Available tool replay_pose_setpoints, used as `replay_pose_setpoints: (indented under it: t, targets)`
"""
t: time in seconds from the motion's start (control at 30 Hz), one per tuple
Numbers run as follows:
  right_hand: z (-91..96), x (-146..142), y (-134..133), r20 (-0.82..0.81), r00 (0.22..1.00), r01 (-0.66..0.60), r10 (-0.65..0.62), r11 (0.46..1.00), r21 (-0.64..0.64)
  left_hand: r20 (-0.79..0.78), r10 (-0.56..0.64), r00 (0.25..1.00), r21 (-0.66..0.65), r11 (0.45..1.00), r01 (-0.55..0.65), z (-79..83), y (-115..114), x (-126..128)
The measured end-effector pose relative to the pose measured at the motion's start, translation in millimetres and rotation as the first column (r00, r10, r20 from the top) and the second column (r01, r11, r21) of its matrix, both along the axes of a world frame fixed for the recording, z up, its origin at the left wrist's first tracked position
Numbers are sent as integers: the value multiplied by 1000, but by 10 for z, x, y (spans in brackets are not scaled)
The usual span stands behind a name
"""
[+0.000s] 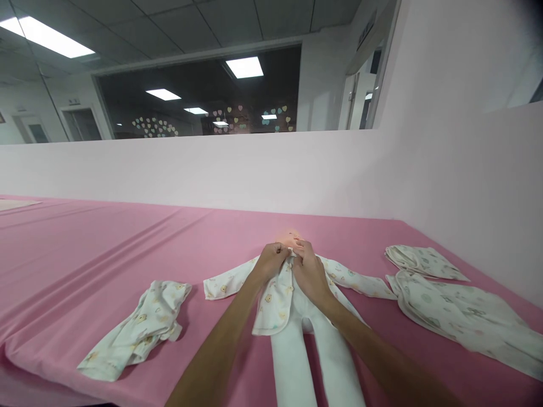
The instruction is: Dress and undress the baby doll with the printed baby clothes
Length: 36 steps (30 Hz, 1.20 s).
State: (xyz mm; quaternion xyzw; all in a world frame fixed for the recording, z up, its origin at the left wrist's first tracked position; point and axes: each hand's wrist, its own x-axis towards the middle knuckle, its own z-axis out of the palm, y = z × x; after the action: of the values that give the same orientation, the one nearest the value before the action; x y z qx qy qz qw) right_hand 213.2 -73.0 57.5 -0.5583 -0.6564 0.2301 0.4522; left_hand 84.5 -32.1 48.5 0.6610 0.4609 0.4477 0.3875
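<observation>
A baby doll lies on its back, its small head (291,237) partly hidden behind my fingers. It is dressed in a white baby jacket (271,308) with a small yellow-brown print, sleeves spread to both sides and front panels parted lower down. White leggings (292,362) cover its legs. At the neckline, my left hand (272,261) pinches the jacket's collar edge. My right hand (310,274) is closed at the other side of the collar, its fingertips close to the doll's chin. Whatever fastening lies between the fingers is too small to make out.
Crumpled printed baby trousers (142,328) lie at the left on the pink sheet (106,254). At the right are a folded printed garment (424,261) and a longer pale one (466,314) that touches the jacket's sleeve end. A white wall (212,175) borders the back.
</observation>
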Motion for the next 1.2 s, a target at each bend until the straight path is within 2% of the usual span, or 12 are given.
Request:
replay_pose_setpoints:
  t: [0.2,0.4,0.6,0.8,0.87,0.93,1.0,1.1,1.2]
  targets:
    - [-17,4,15,29,999,-17,17,1000,23,-29,19,999,35,999,-18,-9,1,1]
    - [-77,6,102,235,971,15,-40,994,108,-43,65,997,56,996,-62,10,-34,39]
    - [-73,9,94,331,939,53,-93,990,129,-52,91,994,64,994,-88,32,-59,60]
    - [-72,37,121,312,950,-1,-35,993,115,-52,65,997,37,997,-63,28,-19,54]
    - [-78,63,109,294,956,-25,-11,993,117,-56,65,996,34,997,-63,60,-50,36]
    - [-91,102,67,297,954,1,-40,992,128,-105,83,991,39,996,-79,119,-138,20]
    - [-109,157,3,332,939,38,-86,988,148,-253,150,956,70,988,-137,186,-284,23]
    - [-133,255,-88,397,913,32,-99,984,172,-497,313,809,187,949,-253,251,-539,81]
    - [-141,347,-117,420,902,35,-100,986,161,-595,352,722,246,935,-254,260,-717,179]
